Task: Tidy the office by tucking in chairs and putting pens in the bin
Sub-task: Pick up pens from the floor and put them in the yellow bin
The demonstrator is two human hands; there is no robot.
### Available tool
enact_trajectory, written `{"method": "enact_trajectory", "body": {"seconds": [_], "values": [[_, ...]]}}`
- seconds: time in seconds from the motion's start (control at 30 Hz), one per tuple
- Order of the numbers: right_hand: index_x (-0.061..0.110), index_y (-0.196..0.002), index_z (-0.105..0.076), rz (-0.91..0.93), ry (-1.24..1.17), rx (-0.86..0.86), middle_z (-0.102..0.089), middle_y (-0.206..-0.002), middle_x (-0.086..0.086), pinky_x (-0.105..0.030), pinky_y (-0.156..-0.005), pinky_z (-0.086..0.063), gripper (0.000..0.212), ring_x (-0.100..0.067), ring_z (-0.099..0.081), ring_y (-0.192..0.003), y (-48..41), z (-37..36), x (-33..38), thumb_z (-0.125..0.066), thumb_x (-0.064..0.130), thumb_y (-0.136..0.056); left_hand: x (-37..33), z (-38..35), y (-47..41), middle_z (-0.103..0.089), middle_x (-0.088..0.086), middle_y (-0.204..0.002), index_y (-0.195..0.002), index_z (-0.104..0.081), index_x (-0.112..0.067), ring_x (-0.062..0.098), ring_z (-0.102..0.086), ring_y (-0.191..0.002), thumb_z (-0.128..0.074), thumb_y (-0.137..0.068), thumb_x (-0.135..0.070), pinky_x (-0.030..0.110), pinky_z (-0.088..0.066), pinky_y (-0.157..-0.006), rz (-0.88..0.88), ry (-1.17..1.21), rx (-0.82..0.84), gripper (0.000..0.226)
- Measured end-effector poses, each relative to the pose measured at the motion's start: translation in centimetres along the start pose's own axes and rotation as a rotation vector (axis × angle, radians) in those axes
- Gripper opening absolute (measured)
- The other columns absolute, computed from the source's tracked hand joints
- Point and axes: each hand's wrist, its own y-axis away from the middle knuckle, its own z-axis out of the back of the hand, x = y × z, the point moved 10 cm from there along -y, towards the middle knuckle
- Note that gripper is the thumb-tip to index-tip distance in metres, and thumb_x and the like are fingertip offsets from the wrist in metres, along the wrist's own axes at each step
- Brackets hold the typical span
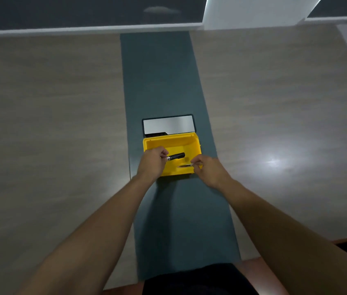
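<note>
Blurring hides what right hand [207, 170] pinches, seemingly a pen [186, 166].

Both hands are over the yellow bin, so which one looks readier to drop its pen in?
Probably the left hand: its black pen already hangs over the middle of the yellow bin. The right hand holds a thin pen nearer the front wall.

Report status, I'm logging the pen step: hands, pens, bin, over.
Left hand shut on black pen, over yellow bin. Right hand pinching thin pen, also over bin. Nothing blocking.
</note>
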Motion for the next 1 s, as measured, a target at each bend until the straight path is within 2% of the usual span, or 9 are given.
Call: {"method": "enact_trajectory", "body": {"seconds": [0.13, 0.2, 0.27, 0.37, 0.5, 0.57, 0.67, 0.8, 1.0], "values": [[0.019, -0.118, -0.068, 0.026, -0.012, 0.050, -0.072, -0.118, -0.004, -0.025, -0.071, -0.050, 0.018, -0.020, -0.067, -0.100, -1.7, -1.1, 0.4, -0.063, 0.018, -0.100, 1.3, -1.9, -1.6, -0.079, 0.004, -0.113, -0.114, -0.077, -0.019, 0.024, -0.073, -0.105, -0.070, -0.099, -0.016, 0.037, -0.059, -0.092, 0.082, -0.048, 0.024, 0.017], [0.022, -0.118, -0.068, 0.021, -0.015, 0.082, -0.071, -0.118, -0.005, -0.028, -0.075, -0.054, 0.019, -0.020, -0.067, -0.102, -2.4, -2.1, 0.3, -0.062, 0.020, -0.099, 1.6, -2.6, -2.1, -0.079, 0.004, -0.114, -0.114, -0.078, -0.019, 0.024, -0.073, -0.105, -0.068, -0.099, -0.014, 0.038, -0.059, -0.093, 0.100, -0.055, 0.037, 0.019], [0.028, -0.116, -0.068, 0.022, -0.018, 0.113, -0.071, -0.117, -0.004, -0.037, -0.085, -0.060, 0.020, -0.022, -0.068, -0.104, -2.9, -2.9, 0.4, -0.061, 0.024, -0.098, 1.7, -3.3, -2.5, -0.079, 0.006, -0.113, -0.113, -0.078, -0.017, 0.024, -0.072, -0.105, -0.066, -0.098, -0.010, 0.037, -0.059, -0.093, 0.109, -0.046, 0.053, 0.021], [0.032, -0.118, -0.069, 0.017, -0.018, 0.126, -0.070, -0.117, -0.003, -0.046, -0.087, -0.060, 0.026, -0.023, -0.065, -0.099, -3.5, -3.8, 0.2, -0.058, 0.027, -0.095, 2.0, -4.2, -2.8, -0.078, 0.009, -0.115, -0.116, -0.077, -0.014, 0.026, -0.072, -0.108, -0.064, -0.098, -0.005, 0.036, -0.058, -0.094, 0.130, -0.035, 0.080, 0.024], [0.030, -0.129, -0.066, 0.002, -0.008, 0.140, -0.065, -0.120, -0.008, -0.044, -0.089, -0.058, 0.030, -0.027, -0.063, -0.101, -3.3, -3.9, 0.0, -0.058, 0.025, -0.101, 1.8, -4.6, -2.4, -0.074, 0.010, -0.130, -0.129, -0.072, -0.013, 0.029, -0.068, -0.120, -0.067, -0.100, -0.012, 0.037, -0.054, -0.102, 0.109, -0.059, 0.122, 0.030], [0.028, -0.132, -0.065, -0.006, -0.022, 0.139, -0.065, -0.126, -0.010, -0.039, -0.093, -0.056, 0.031, -0.029, -0.063, -0.109, -3.1, -3.7, -0.5, -0.059, 0.026, -0.102, 1.5, -4.1, -1.9, -0.073, 0.008, -0.133, -0.131, -0.071, -0.014, 0.029, -0.067, -0.121, -0.067, -0.100, -0.016, 0.039, -0.054, -0.105, 0.089, -0.058, 0.117, 0.031], [0.024, -0.136, -0.063, -0.029, -0.030, 0.105, -0.064, -0.134, -0.011, -0.031, -0.090, -0.050, 0.034, -0.030, -0.064, -0.113, -2.4, -2.8, -1.4, -0.058, 0.027, -0.103, 0.9, -3.0, -0.6, -0.073, 0.007, -0.133, -0.131, -0.070, -0.014, 0.027, -0.068, -0.122, -0.067, -0.102, -0.020, 0.042, -0.056, -0.105, 0.052, -0.032, 0.094, 0.030], [0.021, -0.138, -0.063, -0.043, -0.042, 0.041, -0.066, -0.137, -0.011, -0.034, -0.093, -0.050, 0.036, -0.031, -0.064, -0.117, -0.1, -1.2, -1.7, -0.058, 0.025, -0.102, -0.4, -1.5, 1.9, -0.073, 0.007, -0.133, -0.132, -0.070, -0.012, 0.026, -0.069, -0.122, -0.066, -0.103, -0.024, 0.045, -0.057, -0.104, -0.024, 0.015, 0.063, 0.031], [0.016, -0.135, -0.066, -0.051, -0.089, -0.055, -0.068, -0.136, -0.010, -0.029, -0.098, -0.047, 0.035, -0.029, -0.064, -0.121, 5.1, -0.2, -1.7, -0.062, 0.022, -0.101, -1.7, -0.1, 6.8, -0.074, 0.005, -0.130, -0.131, -0.070, -0.011, 0.020, -0.069, -0.119, -0.065, -0.104, -0.027, 0.026, -0.052, -0.098, -0.092, 0.054, 0.025, 0.031]]}}
